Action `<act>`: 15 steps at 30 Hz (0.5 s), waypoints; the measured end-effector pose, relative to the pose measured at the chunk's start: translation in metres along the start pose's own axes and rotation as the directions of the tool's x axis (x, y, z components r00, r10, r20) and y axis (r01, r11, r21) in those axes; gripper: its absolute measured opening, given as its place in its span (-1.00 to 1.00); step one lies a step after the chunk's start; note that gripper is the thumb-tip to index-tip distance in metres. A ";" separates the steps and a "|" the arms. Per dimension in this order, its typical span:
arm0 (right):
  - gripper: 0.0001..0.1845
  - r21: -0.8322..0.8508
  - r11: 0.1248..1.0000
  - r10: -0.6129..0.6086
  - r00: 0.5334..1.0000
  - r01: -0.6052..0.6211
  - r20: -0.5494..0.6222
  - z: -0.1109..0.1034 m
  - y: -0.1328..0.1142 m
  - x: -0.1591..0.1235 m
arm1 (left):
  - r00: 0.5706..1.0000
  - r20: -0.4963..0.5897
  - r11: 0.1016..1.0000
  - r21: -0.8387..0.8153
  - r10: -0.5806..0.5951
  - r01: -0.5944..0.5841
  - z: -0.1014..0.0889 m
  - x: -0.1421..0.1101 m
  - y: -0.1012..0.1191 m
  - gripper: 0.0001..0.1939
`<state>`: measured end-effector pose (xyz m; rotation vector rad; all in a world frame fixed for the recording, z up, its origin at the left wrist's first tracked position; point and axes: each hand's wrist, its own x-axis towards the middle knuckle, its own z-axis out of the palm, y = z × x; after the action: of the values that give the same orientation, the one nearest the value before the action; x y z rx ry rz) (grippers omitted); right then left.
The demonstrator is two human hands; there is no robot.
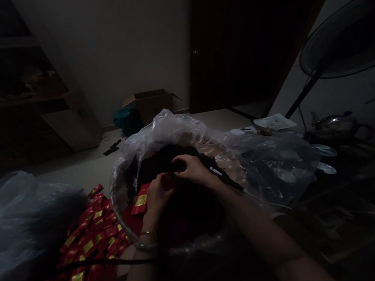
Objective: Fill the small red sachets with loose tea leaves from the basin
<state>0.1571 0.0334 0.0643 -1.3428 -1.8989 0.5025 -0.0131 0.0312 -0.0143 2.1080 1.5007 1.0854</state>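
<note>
Red packet (168, 182) sits between the hands, over the basket (233, 158): left hand (158, 193) wrapped round it, right hand (191, 168) curled at its top, grip unclear. Plenty of dark heap (175, 151) left; outside, a packet pile (88, 245), perhaps finished ones.

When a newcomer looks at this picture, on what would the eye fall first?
Most likely the pile of red packets with yellow labels, at the lower left beside the plastic-lined container. Then the left hand and right hand, close together over the dark heap inside it. A fan at the upper right also stands out.
</note>
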 end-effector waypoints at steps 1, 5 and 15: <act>-0.60 -0.002 1.000 -0.010 1.000 0.010 0.013 0.002 -0.003 0.002 | 1.000 -0.005 1.000 -0.005 0.001 -0.001 0.000 0.000 -0.001 -0.56; -0.42 0.024 0.999 -0.028 0.999 0.027 0.024 0.007 -0.009 0.004 | 0.999 -0.037 1.000 -0.014 -0.005 0.004 0.001 0.000 -0.002 -0.55; -0.50 0.070 0.996 -0.064 0.990 0.055 0.129 0.012 -0.014 -0.005 | 0.997 -0.069 0.999 -0.029 -0.018 0.016 0.002 0.000 -0.004 -0.51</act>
<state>0.1398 0.0246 0.0645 -1.2327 -2.0039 0.6317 -0.0139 0.0332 -0.0178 2.0548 1.5221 1.1781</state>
